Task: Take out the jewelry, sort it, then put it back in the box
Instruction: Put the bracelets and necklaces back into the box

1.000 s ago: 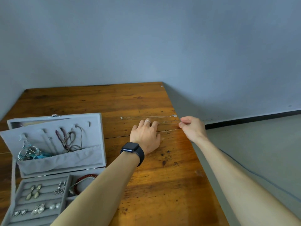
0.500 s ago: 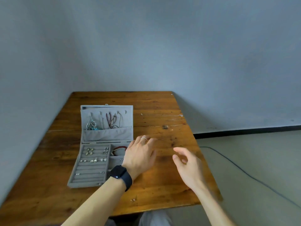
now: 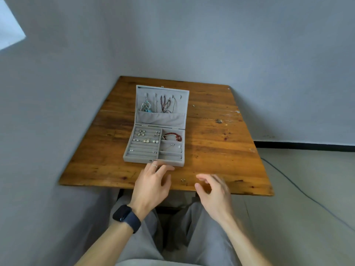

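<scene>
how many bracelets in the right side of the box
2: a red beaded bracelet in the far right compartment of the jewelry box, a thin silver bangle in the one just nearer. Nearer slots are too small to read.

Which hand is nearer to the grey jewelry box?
Left. The left hand is just in front of the jewelry box, fingertips at its front wall; the right hand hovers farther right, clear of it.

A worn wooden desk [image 3: 221, 150] carries an open grey jewelry box [image 3: 134, 159] left of its middle. A thin necklace [image 3: 237, 111] lies on the far right. Two small metal pieces [image 3: 183, 180] sit by the front edge.
</scene>
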{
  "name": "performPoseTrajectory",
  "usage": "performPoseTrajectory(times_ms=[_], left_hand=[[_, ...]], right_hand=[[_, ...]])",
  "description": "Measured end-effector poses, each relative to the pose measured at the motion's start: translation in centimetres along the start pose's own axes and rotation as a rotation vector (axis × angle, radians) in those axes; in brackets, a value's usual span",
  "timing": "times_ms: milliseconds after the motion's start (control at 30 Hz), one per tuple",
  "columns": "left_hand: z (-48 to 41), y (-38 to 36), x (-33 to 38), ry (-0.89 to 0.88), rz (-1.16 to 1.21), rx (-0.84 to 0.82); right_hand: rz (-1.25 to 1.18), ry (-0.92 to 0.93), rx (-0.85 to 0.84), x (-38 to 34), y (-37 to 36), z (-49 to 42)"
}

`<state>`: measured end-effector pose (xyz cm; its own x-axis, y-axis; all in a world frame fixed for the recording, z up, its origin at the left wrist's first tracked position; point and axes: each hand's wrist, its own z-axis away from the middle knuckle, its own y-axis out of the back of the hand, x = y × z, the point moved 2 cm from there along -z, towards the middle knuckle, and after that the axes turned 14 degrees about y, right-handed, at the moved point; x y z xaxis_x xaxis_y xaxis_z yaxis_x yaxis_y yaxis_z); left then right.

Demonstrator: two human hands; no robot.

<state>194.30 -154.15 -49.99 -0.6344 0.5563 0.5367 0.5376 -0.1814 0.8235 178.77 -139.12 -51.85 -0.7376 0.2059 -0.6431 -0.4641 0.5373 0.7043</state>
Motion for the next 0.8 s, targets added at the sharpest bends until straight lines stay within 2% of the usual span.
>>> performPoseTrajectory(times_ms=[133,233,800], left_hand=[[0.9,-1.3,-0.2,0.037,0.021,-0.044],[1.2,-2.2,0.1,0.047,-0.052,-0.086],[0.4,-3.0,0.5,0.006,-0.093,-0.037]], right_hand=[[0.126,0.051,0.008,-0.1,-1.6,0.1],[0.169,0.08,0.017,-0.1,-2.3,-0.2],[0.235,0.2,0.133,-0.6,-3.4,-0.9]])
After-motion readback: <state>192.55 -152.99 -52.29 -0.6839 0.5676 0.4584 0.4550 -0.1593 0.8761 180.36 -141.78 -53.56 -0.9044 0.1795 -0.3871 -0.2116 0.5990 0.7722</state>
